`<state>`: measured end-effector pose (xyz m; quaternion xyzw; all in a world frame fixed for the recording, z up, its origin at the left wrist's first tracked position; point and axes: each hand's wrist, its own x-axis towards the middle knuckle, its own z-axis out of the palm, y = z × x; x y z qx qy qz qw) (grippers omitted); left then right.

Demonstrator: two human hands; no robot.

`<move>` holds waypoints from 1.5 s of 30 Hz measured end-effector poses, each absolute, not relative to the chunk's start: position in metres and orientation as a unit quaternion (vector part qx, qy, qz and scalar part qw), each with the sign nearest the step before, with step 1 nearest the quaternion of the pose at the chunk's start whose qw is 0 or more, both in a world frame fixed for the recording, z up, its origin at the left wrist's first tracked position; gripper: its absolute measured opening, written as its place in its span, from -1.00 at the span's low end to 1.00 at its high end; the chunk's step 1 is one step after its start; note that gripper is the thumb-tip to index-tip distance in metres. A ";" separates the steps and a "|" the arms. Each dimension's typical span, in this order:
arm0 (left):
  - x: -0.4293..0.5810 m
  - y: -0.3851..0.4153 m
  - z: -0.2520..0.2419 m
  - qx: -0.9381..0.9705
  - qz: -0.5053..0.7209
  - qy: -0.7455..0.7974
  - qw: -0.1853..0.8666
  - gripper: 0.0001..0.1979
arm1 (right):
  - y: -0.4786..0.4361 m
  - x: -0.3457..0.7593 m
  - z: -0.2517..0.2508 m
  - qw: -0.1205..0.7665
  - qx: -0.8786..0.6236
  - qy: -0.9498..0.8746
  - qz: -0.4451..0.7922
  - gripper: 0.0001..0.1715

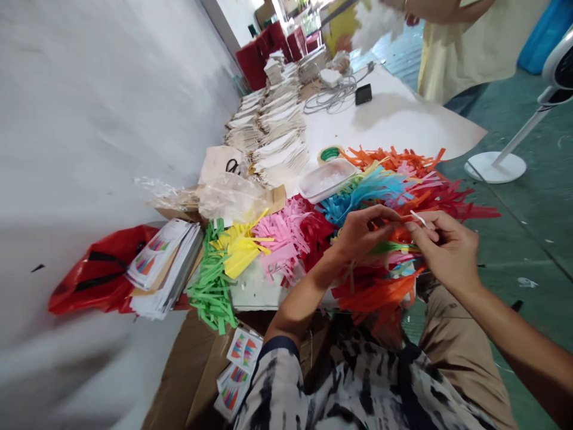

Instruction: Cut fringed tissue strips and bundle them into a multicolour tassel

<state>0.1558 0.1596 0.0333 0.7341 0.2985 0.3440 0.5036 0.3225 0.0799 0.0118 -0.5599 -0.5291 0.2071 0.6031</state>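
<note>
My left hand is closed in a pinch over a bundle of coloured fringed paper strips, gripping green and orange pieces. My right hand is also closed, pinching a small thin white strip just right of the left hand's fingertips. Both hands hover above heaps of cut paper fringe: green, yellow, pink, red, blue and orange.
A white plastic tray and a tape roll lie behind the fringe. Stacks of printed cards and a red bag sit at left. Piles of paper bags run back. Another person stands far right beside a fan stand.
</note>
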 end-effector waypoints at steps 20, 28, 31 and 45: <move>0.144 0.173 0.022 0.700 0.366 0.253 0.559 -0.49 | 0.086 0.315 0.009 0.591 -0.568 -0.526 0.228 -0.76; 0.139 0.172 0.021 0.657 0.353 0.253 0.616 -0.55 | 0.088 0.315 0.008 0.585 -0.574 -0.531 0.217 -0.78; 0.138 0.174 0.020 0.639 0.353 0.245 0.638 -0.56 | 0.090 0.316 0.006 0.582 -0.573 -0.533 0.222 -0.79; 0.142 0.164 0.024 0.770 0.416 0.293 0.386 -0.66 | 0.093 0.310 0.004 0.588 -0.575 -0.528 0.211 -0.78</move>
